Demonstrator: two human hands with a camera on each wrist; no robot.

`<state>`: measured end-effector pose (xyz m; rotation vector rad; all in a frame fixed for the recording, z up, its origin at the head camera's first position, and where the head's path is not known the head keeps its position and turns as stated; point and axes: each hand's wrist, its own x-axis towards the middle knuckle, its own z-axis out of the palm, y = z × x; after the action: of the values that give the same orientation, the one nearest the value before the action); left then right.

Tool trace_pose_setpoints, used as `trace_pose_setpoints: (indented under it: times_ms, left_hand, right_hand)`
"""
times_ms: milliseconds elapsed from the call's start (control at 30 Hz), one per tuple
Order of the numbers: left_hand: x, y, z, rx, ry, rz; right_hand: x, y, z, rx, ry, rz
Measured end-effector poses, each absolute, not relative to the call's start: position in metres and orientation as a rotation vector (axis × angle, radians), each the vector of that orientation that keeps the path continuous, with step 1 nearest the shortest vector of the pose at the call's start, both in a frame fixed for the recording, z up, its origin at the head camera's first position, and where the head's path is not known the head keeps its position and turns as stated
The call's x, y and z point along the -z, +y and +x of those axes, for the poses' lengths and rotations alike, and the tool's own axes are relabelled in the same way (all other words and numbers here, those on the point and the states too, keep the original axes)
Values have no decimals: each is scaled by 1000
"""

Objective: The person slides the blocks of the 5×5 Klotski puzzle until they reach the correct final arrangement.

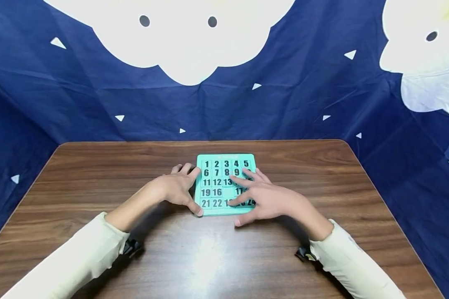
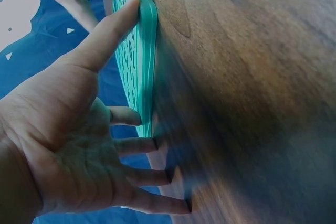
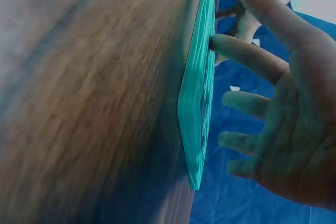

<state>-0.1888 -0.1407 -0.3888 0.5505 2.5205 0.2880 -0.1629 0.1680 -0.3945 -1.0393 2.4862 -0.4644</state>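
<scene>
A turquoise sliding number puzzle [image 1: 217, 211] lies flat on the wooden table, black numbers on its tiles. Its top row reads 1 to 5; a gap shows in the fourth row, right of 16. My left hand [image 1: 176, 189] spans the puzzle's left edge, thumb on the near corner and index finger against the side, the other fingers spread onto the table. Over the right half is my right hand [image 1: 266, 198], its index fingertip on a bottom-row tile just below the gap. Its other fingers are spread above the board, hiding several tiles, with the thumb past the near edge.
The brown wooden table [image 1: 97, 178] extends around the puzzle, with rounded far corners. Behind it hangs a dark blue cloth [image 1: 224, 112] with white clouds and small triangles. Pale sleeves [image 1: 78, 249] cover both forearms, and dark straps show near the wrists.
</scene>
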Motion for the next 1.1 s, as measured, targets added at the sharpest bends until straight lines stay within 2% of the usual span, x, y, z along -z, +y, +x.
trace_pose_setpoints:
  times_ms: [767,1100]
  left_hand:
    - [388,-135,-191,-253,2521,546]
    - [386,-136,-191,-233,2503,552]
  right_hand:
    - [391,192,-166,504,2592,-991]
    - [396,155,-158,463,2511,-1127]
